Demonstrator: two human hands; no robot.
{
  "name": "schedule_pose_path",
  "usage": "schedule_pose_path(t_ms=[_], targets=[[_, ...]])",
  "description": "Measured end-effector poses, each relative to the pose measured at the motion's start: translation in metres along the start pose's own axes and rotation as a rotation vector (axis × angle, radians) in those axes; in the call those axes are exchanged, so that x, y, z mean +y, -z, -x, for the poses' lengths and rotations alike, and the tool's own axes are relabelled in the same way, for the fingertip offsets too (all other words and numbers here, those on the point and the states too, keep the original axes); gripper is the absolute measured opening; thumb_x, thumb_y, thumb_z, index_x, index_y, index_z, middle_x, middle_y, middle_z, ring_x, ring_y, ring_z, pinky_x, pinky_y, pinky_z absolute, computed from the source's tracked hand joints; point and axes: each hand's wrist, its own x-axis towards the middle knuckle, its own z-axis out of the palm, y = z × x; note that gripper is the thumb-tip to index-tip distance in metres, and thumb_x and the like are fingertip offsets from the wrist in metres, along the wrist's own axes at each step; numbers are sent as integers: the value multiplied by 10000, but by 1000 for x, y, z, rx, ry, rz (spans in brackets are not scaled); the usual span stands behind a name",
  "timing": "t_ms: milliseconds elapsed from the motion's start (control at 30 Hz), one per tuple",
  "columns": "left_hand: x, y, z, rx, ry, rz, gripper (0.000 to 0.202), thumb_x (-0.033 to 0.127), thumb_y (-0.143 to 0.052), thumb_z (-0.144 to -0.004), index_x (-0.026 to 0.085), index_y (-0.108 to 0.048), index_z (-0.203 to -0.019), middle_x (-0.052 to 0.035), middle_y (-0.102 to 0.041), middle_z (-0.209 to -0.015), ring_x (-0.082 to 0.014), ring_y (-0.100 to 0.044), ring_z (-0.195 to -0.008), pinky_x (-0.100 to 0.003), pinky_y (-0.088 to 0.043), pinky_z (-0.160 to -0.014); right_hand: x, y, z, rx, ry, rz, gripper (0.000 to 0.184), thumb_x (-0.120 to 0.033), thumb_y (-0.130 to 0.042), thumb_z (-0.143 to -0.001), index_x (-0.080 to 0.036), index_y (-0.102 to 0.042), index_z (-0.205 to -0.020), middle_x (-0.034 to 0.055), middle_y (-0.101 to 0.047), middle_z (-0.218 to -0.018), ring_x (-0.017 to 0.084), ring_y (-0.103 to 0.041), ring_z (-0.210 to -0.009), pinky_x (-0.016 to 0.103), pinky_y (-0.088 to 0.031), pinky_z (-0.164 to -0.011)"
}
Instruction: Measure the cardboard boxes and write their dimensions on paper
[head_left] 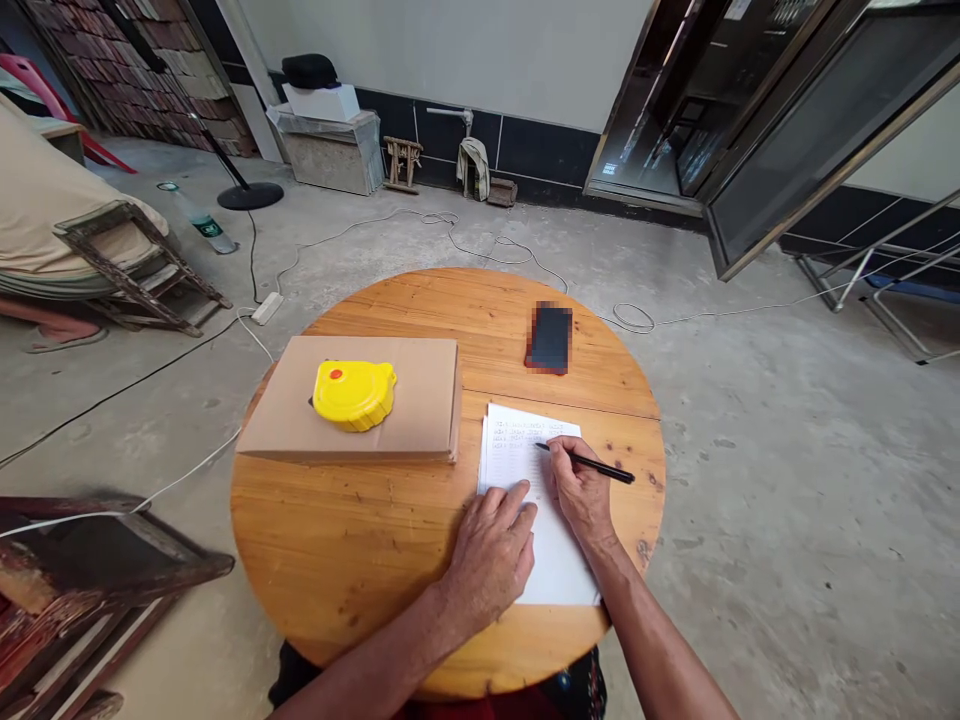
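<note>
White paper sheets (555, 570) lie on the round wooden table (360, 520), with rows of small handwriting near the top. My right hand (583, 492) grips a black pen (604, 467), its tip at the written lines. Flat across the left side of the sheets rests my left hand (495, 540), fingers stretched out and holding nothing. To the left, a closed cardboard box (420, 400) carries a yellow tape measure (352, 393) with a red button. Beyond the paper lies a dark phone (550, 338), blurred by pixelation.
Cables run over the concrete floor (780, 450) to a white power strip (268, 308). Wooden chairs (142, 265) stand at the left, near a plastic bottle (206, 225) and a round black stand base (250, 195). A metal rack (885, 290) is at the right.
</note>
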Motion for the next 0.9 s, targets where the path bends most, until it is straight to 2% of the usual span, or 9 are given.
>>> schedule_pose_path(t_ms=[167,700,900], targets=[[1,0,-3,-17,13,-19,350,181,-567,-885,183,-587,-1235,-66,-605,-1362,-267,-545,-1046,-448,-505,-889,0,1,-1,20,-4,-17,234,-381,-519,-921,-194,-634,-841,-7,-586,-648,140,-487,-531,262,-394,-503],[1,-4,-2,3,0,-46,366,187,-566,-882,181,-585,-1248,-75,-589,-1385,-273,-549,-1062,-461,-499,-882,-6,0,-3,-40,33,37,240,-369,-556,-891,-189,-679,-792,29,-663,-693,165,-551,-611,276,-439,-563],[0,-4,-2,12,4,-47,359,195,-550,-889,195,-591,-1246,-75,-591,-1383,-272,-554,-1065,-456,-501,-877,-3,0,-2,-29,13,9,235,-374,-563,-886,-195,-667,-774,8,-628,-659,151,-518,-569,271,-420,-541]])
